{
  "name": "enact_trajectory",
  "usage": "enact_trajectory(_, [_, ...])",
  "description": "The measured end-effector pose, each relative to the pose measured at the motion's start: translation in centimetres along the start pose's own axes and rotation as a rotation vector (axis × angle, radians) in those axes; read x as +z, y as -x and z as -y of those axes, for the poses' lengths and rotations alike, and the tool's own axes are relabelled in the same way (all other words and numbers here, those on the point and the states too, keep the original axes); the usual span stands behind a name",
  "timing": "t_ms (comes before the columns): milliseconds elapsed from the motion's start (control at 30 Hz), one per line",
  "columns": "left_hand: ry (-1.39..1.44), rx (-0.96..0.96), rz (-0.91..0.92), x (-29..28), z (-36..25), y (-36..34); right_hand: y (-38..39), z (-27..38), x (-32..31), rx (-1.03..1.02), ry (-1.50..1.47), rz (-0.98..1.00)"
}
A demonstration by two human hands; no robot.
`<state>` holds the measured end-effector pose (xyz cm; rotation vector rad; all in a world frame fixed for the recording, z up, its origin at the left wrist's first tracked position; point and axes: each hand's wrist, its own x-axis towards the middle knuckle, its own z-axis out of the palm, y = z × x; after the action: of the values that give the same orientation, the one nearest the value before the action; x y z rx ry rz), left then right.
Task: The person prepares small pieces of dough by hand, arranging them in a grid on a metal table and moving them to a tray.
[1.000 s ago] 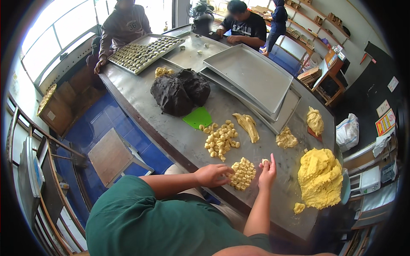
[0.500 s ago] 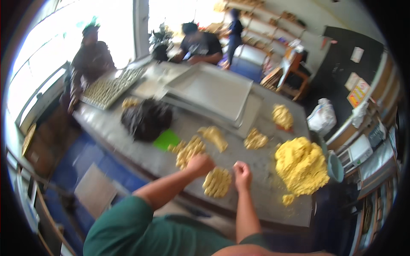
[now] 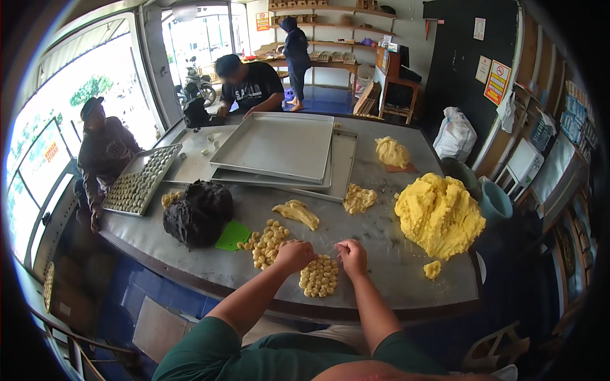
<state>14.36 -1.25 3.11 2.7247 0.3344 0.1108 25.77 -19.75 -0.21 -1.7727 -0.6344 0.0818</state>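
My left hand [image 3: 296, 255] hovers between two groups of small pale dough balls, its fingers curled in; whatever they hold is hidden. Close by on the right, my right hand [image 3: 352, 257] has its thumb and fingertips pinched together, with anything in them too small to make out. Below and between the hands lies a tight cluster of dough balls [image 3: 319, 278]. A looser group of dough balls [image 3: 267, 243] spreads left of my left hand. Beyond it lies a long strip of pale dough [image 3: 297, 214], and farther right a flat dough lump [image 3: 359, 199].
On the metal table [image 3: 394, 279] stand a big yellow crumbly mound [image 3: 438, 216], a dark dough mass [image 3: 198, 214], a green scraper [image 3: 233, 235] and stacked trays [image 3: 273, 145]. One co-worker [image 3: 105, 143] stands by a filled tray [image 3: 143, 180]; another [image 3: 251, 82] sits at the far side.
The view has turned and steadied, so the table appears shifted. My hands remain near the dough balls, with the right one now closer to the left.
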Motion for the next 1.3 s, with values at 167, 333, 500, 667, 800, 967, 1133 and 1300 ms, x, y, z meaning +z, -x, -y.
enact_trajectory(167, [0.055,-0.004,0.108,0.8,1.9,-1.6,-0.2,0.4,1.0,-0.053,0.017,-0.147])
enact_trajectory(333, [0.372,-0.067,-0.146,1.3,0.7,-0.2,-0.5,-1.6,0.7,-0.145,0.162,-0.133])
enact_trajectory(500, [0.681,-0.052,-0.284,1.2,2.1,9.4,-0.1,-0.9,1.0,-0.209,0.228,-0.108])
enact_trajectory(667, [0.578,-0.019,-0.206,0.2,1.1,12.3,-3.9,5.2,1.3,-0.606,0.304,0.173])
enact_trajectory(800, [0.456,0.132,-0.171,1.4,1.9,12.0,-2.4,27.3,2.8,-0.753,0.038,0.569])
enact_trajectory(967, [0.43,0.121,-0.121,-0.6,1.8,12.7,3.5,42.4,1.5,-1.139,0.232,0.801])
enact_trajectory(1133, [0.391,0.137,-0.107,-0.6,1.2,11.9,5.0,43.6,-0.7,-1.124,0.571,0.723])
enact_trajectory(1300, [0.42,0.135,-0.103,-0.3,1.3,12.2,5.8,43.3,0.1,-1.113,0.703,0.697])
